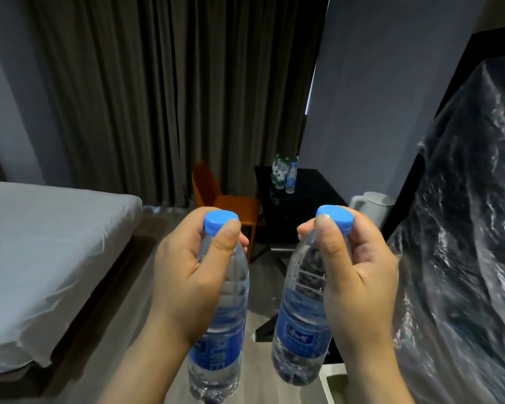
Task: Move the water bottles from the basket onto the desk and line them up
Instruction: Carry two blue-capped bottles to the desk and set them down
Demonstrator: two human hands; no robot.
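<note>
Lower centre, our left hand point(187, 275) and right hand point(359, 275) grip, fingers point(225, 240) curled round the necks, the left water bottle point(219, 330) and right water bottle point(301, 316), near upright, caps up. Other bottles point(283, 176) stand on the bench point(309, 199), mid-frame.

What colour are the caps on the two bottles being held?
Both caps are bright blue, clearest in the head view, the only one.

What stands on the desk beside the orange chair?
A cluster of water bottles stands at the far corner of the desk; their number is unclear. Its near end is partly hidden behind the right hand and its bottle.
</note>
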